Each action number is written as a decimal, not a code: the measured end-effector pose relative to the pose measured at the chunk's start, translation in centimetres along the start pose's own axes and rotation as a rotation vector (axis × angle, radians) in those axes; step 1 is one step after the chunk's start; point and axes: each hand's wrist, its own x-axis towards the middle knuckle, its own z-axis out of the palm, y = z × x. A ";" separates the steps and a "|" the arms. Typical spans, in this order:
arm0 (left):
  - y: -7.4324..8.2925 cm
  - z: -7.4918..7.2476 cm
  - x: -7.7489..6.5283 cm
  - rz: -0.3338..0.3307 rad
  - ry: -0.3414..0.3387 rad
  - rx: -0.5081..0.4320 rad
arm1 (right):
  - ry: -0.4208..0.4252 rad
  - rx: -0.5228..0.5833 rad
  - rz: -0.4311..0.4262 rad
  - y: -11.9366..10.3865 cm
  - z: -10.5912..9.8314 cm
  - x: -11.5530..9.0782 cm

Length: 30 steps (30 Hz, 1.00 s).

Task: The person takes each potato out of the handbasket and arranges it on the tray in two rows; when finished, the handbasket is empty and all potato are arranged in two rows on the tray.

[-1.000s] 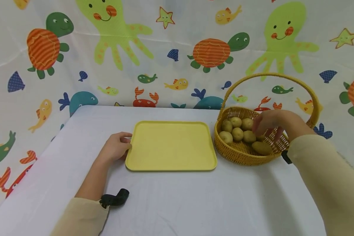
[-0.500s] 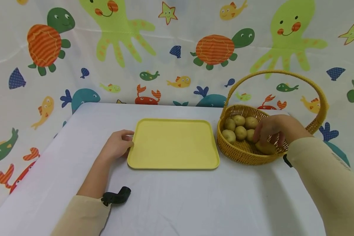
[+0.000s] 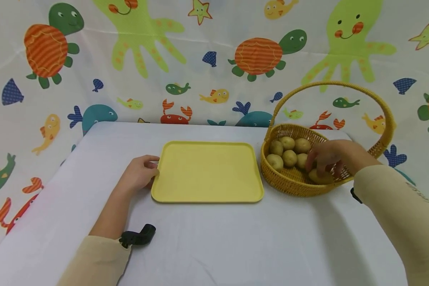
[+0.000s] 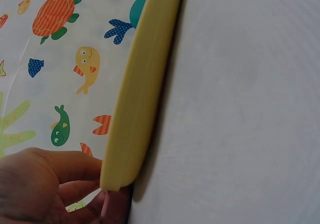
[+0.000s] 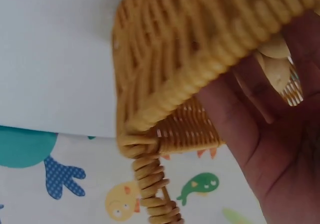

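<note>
Right hand (image 3: 329, 154) lower, potato (image 3: 320, 178) beneath it

A staged tabletop corner is suggested: a white-covered table (image 3: 207, 242) is backed on the far side by pale cloth (image 3: 191, 73) printed with cartoon turtles (image 3: 259, 56) and octopuses (image 3: 350, 28). The kind of room cannot be told.

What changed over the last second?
The right hand came down into the basket, its fingers now at the front potato; the fingertips are hidden, so grip is unclear. Unchanged: left hand at the yellow tray's left edge; tray, basket and other visible potatoes.
</note>
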 end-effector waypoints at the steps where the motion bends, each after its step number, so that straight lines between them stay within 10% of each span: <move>1: 0.0 0.0 0.0 0.001 0.000 0.003 | 0.002 0.006 0.001 0.1 0.1 0.0; 30: -0.3 0.0 0.3 0.015 -0.004 -0.009 | 0.051 0.070 -0.167 -0.8 -1.6 -1.4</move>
